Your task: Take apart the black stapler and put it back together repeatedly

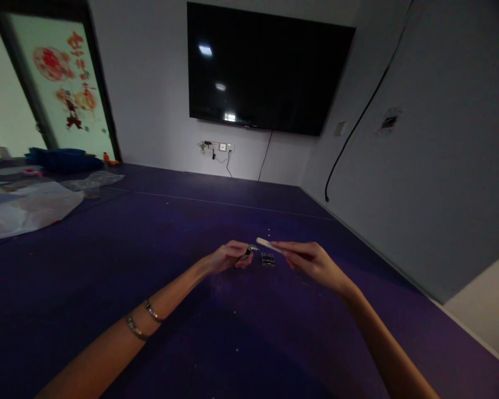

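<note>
My left hand [232, 256] is closed around a small dark object with a shiny, silvery end [253, 248]. What exactly it is I cannot make out. Between the thumb and fingers of my right hand [310, 259] is a slim pale stick [266, 243] with a rounded tip. That tip points left, very close to the shiny end; whether they touch I cannot tell. Just below the stick, between the two hands, a small dark rectangular piece with a clear edge [268, 259] rests on the purple surface [233, 343].
Crumpled white sheeting [37, 208] and clear plastic [93, 182] lie at the left, with a blue bundle [64, 159] behind. A television [266, 66] hangs on the far wall above sockets [222, 147]. A black cable [357, 122] dangles along the right wall.
</note>
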### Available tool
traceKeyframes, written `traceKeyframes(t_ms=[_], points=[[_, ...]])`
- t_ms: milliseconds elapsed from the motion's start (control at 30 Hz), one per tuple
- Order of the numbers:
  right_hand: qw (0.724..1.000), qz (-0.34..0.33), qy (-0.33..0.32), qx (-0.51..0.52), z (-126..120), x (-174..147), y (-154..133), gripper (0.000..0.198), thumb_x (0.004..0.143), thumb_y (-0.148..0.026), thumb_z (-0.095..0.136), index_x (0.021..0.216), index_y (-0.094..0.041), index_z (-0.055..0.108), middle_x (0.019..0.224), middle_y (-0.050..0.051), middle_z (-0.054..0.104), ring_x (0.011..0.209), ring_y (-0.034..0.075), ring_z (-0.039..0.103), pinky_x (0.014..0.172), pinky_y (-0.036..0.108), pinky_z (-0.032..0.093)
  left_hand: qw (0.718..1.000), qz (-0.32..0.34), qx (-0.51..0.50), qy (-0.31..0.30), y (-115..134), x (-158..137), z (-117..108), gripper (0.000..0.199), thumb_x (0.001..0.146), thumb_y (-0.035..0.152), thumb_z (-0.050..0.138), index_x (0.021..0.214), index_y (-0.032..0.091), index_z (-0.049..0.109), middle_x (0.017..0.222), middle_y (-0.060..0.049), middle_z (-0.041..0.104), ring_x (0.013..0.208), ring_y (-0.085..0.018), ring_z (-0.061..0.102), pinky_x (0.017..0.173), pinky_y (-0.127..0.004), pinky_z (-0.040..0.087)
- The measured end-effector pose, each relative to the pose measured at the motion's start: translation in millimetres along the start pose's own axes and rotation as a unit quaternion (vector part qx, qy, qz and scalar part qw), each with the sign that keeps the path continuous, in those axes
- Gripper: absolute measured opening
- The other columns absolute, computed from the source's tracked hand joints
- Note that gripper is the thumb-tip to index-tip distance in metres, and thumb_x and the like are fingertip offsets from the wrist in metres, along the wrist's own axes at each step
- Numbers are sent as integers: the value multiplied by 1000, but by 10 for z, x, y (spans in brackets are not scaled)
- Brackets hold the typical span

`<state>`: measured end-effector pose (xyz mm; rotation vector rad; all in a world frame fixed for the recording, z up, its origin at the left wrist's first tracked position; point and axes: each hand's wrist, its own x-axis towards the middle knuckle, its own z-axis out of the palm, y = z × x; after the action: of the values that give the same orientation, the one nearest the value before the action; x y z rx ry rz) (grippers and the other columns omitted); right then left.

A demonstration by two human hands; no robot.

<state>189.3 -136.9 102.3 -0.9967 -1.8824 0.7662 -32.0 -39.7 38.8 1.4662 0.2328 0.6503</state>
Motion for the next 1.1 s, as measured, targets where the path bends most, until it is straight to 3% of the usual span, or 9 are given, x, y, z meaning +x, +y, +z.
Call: traceKeyframes(t_ms=[167, 300, 433, 567, 733, 833, 933, 1067, 1100], points=[[995, -42, -78, -51, 100, -4, -76, 27, 80, -23, 55, 104, -27, 66, 86, 1, 70, 71, 17, 60, 62, 28, 46, 1000, -18, -8, 4, -72, 3, 13, 29, 65, 40, 59, 68, 12, 59, 53, 1, 41, 47, -8, 32, 49, -24, 22], [998, -37, -38, -23, 106, 3, -108, 28, 78, -23, 57, 104, -27, 66, 99, 2, 69, 84, 20, 62, 74, 34, 48, 1000, -19, -21, 6, -113, 15, 49, 30, 64, 41, 61, 68, 11, 59, 58, -1, 46, 47, -8, 33, 48, -24, 22], [996, -8, -86, 9, 79, 3, -109, 27, 74, -22, 61, 100, -27, 68, 88, 1, 71, 80, 19, 63, 72, 32, 47, 999, -21, -29, 13, -99, 20, 72, 30, 64, 41, 61, 68, 11, 60, 55, 0, 43, 47, -8, 32, 48, -24, 21], [999, -2, -33, -4, 38, 1, -112, 28, 76, -20, 59, 102, -26, 67, 81, 1, 70, 65, 14, 58, 55, 23, 43, 999, -3, -34, -2, -64, 6, 85, 30, 67, 40, 60, 68, 10, 60, 57, -2, 45, 48, -8, 33, 49, -24, 21], [998, 12, -67, 9, -48, -16, -104, 26, 75, -20, 60, 98, -25, 69, 62, -1, 63, 48, 9, 44, 42, 19, 31, 999, 2, -51, -18, -66, -9, 122, 27, 70, 37, 58, 68, 10, 59, 55, -1, 42, 48, -8, 32, 49, -24, 20], [998, 23, -53, -1, -74, -23, -89, 26, 77, -23, 58, 101, -24, 68, 56, -3, 57, 45, 7, 36, 40, 19, 25, 998, 6, -58, -15, -81, -9, 130, 27, 70, 37, 58, 70, 10, 59, 57, -1, 43, 48, -8, 32, 49, -24, 20], [991, 26, -125, -27, -65, -21, -67, 26, 79, -27, 56, 101, -24, 68, 52, -4, 51, 45, 6, 33, 41, 19, 24, 998, 7, -66, -9, -89, -8, 124, 27, 69, 37, 59, 71, 10, 59, 56, 0, 42, 47, -7, 31, 48, -23, 20], [997, 26, -74, -21, -44, -9, -28, 31, 82, -32, 52, 108, -23, 65, 54, -3, 50, 47, 6, 33, 42, 19, 24, 998, -1, -64, 1, -86, -9, 122, 29, 69, 39, 59, 69, 10, 58, 56, -1, 42, 48, -7, 31, 49, -24, 21], [995, 27, -91, -24, -41, -4, -20, 31, 82, -33, 52, 108, -22, 65, 55, -3, 50, 47, 6, 33, 42, 19, 24, 998, -2, -64, 0, -85, -9, 123, 29, 69, 39, 59, 69, 10, 58, 56, -1, 42, 48, -7, 32, 49, -24, 21]])
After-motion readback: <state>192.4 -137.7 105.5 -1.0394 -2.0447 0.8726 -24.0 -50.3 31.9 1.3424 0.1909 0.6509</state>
